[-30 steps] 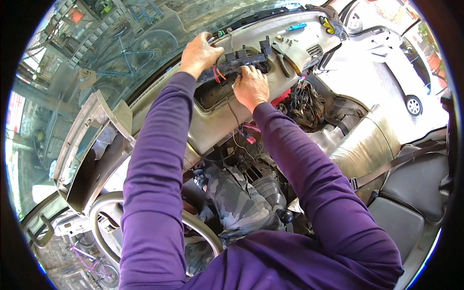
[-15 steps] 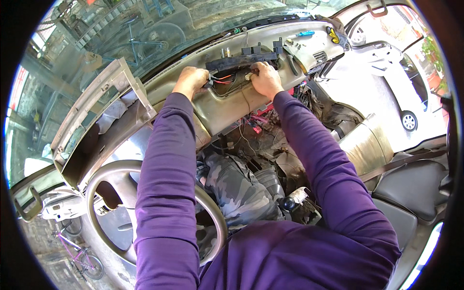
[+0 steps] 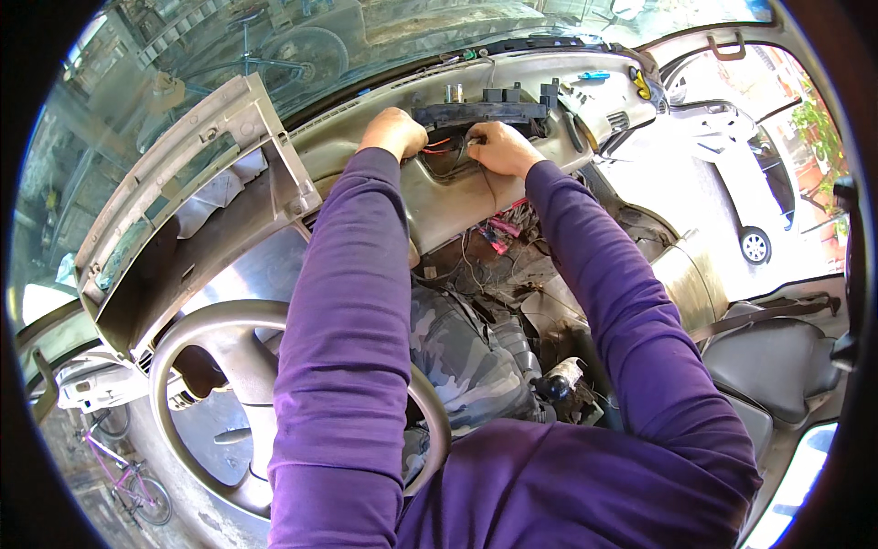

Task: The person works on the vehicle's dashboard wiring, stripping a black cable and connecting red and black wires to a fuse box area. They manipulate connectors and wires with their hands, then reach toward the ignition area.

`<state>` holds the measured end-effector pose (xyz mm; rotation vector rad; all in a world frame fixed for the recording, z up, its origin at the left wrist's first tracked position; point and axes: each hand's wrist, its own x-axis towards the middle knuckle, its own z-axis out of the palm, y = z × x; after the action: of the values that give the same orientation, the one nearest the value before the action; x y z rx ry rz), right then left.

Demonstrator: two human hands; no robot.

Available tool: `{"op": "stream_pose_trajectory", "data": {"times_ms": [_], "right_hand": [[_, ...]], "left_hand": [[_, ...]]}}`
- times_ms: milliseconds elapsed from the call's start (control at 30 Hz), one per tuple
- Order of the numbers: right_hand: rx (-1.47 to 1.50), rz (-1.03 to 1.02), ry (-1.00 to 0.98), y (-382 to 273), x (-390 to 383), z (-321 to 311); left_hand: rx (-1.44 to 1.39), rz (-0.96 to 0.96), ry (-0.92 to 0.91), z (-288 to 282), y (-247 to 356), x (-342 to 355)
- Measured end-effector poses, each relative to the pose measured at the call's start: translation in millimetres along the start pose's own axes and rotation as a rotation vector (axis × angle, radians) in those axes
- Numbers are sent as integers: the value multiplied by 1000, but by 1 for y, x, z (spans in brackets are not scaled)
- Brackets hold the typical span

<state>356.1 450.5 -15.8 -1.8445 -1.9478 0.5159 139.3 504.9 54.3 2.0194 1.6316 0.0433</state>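
My left hand point(image 3: 395, 134) is closed at the left edge of a dashboard opening. Thin red wires point(image 3: 441, 146) run out from its fingertips; the wiring connector they lead to is mostly hidden by the hand. On the opposite side, my right hand point(image 3: 505, 148) pinches a small wiring connector point(image 3: 474, 140), partly covered by the fingers, and a thin wire hangs below it. Just above both hands lies a long black plastic panel point(image 3: 476, 114) with upright switch-like blocks. The beige dashboard point(image 3: 448, 203) surrounds the opening.
A loose beige instrument surround point(image 3: 187, 151) stands up at left, above the steering wheel point(image 3: 219, 316). Atop the dashboard lie a blue-handled tool point(image 3: 594, 75) and yellow-black pliers point(image 3: 639, 83). Loose wiring point(image 3: 498, 233) hangs beneath the dashboard. A grey seat point(image 3: 768, 361) is at right.
The view has shifted, so the dashboard sits farther right in the picture. My left hand has turned over the connector, hiding it more. Both hands stay at the opening.
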Motion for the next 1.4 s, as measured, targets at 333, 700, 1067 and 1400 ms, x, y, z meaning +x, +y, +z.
{"op": "stream_pose_trajectory", "data": {"times_ms": [333, 700, 1067, 1400], "right_hand": [[101, 268, 20, 17, 20, -19], [-357, 537, 131, 39, 45, 11], [-107, 249, 116, 31, 28, 1], [211, 156, -79, 36, 19, -7]], "left_hand": [[47, 101, 28, 15, -12, 28], [-101, 60, -14, 24, -4, 47], [-108, 21, -21, 26, -2, 48], [-102, 55, 36, 26, -14, 50]]}}
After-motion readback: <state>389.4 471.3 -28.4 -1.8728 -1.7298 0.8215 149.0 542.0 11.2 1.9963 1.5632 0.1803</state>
